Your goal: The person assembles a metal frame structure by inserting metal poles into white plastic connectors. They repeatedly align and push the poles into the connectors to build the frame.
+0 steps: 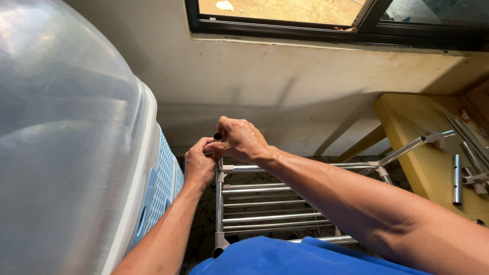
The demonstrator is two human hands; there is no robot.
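Both hands meet at the top corner of a metal rack [270, 203]. Nearest of all is a blue shirt [285, 257] at the bottom edge, and both bare arms reach up and away from it.

The left hand [199, 164] is closed around the top of the rack's corner post, with its fingers curled tight on it. The right hand [240, 138] comes in from the right side and is pinched shut on a short tube [218, 136] with a dark open end. This tube stands upright right on top of the corner post, between the two hands (the hands touch each other here). I cannot tell if the tube is pushed all the way in.

The rack has many thin silver bars lying side by side, like a ladder on its back. It sits low, under the arms, above a dark stone floor [204, 224]. One long bar [407, 147] sticks out from the rack's far right corner and slants upward.

On the left, very close, is a big clear plastic bin [66, 132] with a blue basket [165, 178] just behind it.

On the right is a yellow table [423, 153], with a few loose silver tubes [457, 178] lying on it, well apart from the hands.

Farther away is a pale wall [285, 81], worn and stained. At the very top is a dark window frame [285, 25].
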